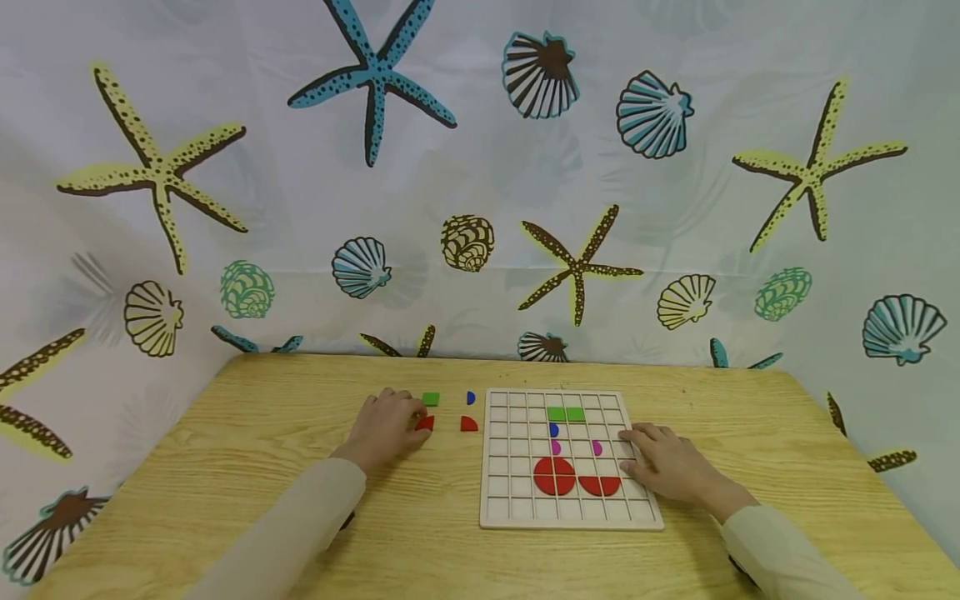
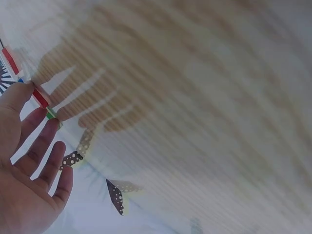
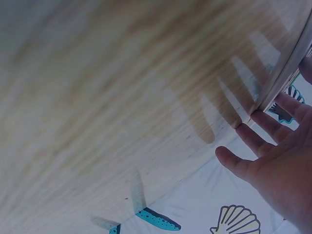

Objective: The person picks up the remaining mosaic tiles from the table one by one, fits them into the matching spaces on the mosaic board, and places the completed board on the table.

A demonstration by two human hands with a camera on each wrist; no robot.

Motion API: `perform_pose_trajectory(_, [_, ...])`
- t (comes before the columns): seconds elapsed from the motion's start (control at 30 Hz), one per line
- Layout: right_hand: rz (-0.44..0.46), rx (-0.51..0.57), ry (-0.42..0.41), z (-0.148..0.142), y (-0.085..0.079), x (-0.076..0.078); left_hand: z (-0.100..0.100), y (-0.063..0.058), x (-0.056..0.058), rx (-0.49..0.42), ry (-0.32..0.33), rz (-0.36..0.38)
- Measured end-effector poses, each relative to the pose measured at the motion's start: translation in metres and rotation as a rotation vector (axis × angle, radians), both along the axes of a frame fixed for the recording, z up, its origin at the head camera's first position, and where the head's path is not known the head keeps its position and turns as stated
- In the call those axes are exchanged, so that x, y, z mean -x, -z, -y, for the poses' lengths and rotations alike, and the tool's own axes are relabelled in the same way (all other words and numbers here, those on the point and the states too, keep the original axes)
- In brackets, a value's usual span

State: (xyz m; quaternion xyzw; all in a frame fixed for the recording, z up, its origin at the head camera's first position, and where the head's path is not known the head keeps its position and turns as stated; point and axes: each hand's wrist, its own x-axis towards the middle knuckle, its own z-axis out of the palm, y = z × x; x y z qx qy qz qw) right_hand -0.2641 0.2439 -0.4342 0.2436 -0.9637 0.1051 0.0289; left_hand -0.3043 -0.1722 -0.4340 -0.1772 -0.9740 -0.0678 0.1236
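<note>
My left hand (image 1: 386, 429) is left of the board, with thumb and index finger at either side of a red quarter-circle piece (image 1: 426, 423) on the table. In the left wrist view the red piece (image 2: 40, 97) shows between those two fingertips, the other fingers spread loosely. Close by lie a green square (image 1: 431, 399), a blue half-circle (image 1: 471, 398) and a second red quarter-circle (image 1: 468, 424). My right hand (image 1: 667, 462) rests at the right edge of the white gridded board (image 1: 517, 512), thumb and fingertips over its border, fingers relaxed.
On the board are two green squares (image 1: 565, 414), a blue half-circle (image 1: 553, 430), two magenta half-circles (image 1: 556, 447), a full red circle (image 1: 554, 476) and a red half-circle (image 1: 600, 485). A shell-patterned curtain (image 1: 420, 292) hangs behind the wooden table (image 1: 420, 533).
</note>
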Motion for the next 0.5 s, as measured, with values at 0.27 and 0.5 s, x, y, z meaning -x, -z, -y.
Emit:
perform_pose_trajectory(0.27, [-0.006,-0.002,-0.005,-0.0007,0.0010,0.0001,-0.0021,-0.0025,-0.0005,-0.014,0.008,0.015])
perform_pose_trajectory(0.5, [-0.008,0.000,-0.009,-0.0017,0.0018,0.0004,-0.0028,-0.0032,0.0001,-0.019,0.005,0.023])
